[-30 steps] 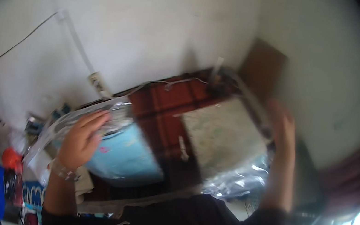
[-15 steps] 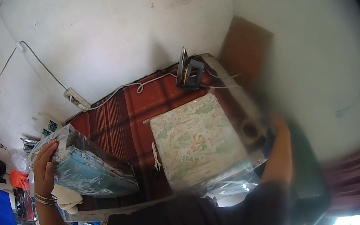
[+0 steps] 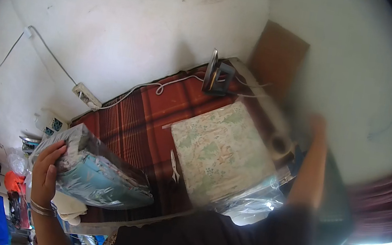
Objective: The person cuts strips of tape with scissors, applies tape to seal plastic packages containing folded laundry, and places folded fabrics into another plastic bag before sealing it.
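Note:
My left hand lies against the near left end of a plastic-wrapped stack of folded light-blue fabric, its fingers stretched out along the clear wrapping. My right hand reaches out to the right beside the wall, past the table's edge. It is smeared by motion, so its fingers cannot be made out. Between my arms, a flat square piece with a pale floral pattern lies on the red checked cloth. Small thread snips rest just left of it.
An iron stands on its heel at the back, its cord running to a power strip. Clear plastic lies at the near right edge. A brown board leans in the corner. A green surface is at right.
My right hand has moved up and away, toward the wall. My left hand stays against the wrapped stack, which tilts slightly differently. The whole view has shifted a little.

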A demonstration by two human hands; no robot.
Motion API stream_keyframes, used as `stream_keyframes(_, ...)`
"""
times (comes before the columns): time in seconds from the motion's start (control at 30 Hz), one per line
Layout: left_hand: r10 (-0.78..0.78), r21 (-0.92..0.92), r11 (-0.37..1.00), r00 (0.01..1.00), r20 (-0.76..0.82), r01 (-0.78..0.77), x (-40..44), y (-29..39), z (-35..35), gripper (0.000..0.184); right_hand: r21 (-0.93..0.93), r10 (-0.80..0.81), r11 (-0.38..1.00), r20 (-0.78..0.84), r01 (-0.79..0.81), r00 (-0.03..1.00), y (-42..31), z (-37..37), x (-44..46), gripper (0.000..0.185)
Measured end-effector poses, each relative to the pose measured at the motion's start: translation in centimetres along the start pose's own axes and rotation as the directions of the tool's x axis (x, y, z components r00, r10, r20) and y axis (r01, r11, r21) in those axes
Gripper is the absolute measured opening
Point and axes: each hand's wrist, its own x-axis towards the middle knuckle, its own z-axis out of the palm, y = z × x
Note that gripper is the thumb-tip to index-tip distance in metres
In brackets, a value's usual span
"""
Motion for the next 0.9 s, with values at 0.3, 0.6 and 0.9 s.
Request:
stream_keyframes(0.3,0.295,-0.042,0.955,0.955,0.031,-0.294,0.2,-5.2,-1.5,0.032,0.391,-0.447,0.86,0.271,0.327,0.853,-34.6,-11.2,-22.9,0.014)
stream_keyframes(0.6,0.175,-0.021,0.985,0.984,0.043,-0.174,-1.4,-7.1,-0.1,0.041,0.622,-0.76,0.537,0.65,0.57,0.006,-55.6,-5.9,-39.3,0.02)
stream_keyframes(0.9,0.16,-0.054,0.986,0.985,0.063,-0.156,-2.0,-7.1,-0.4,0.04,0.436,-0.665,0.684,0.702,0.585,0.256,-58.6,0.6,-36.3,0.026)
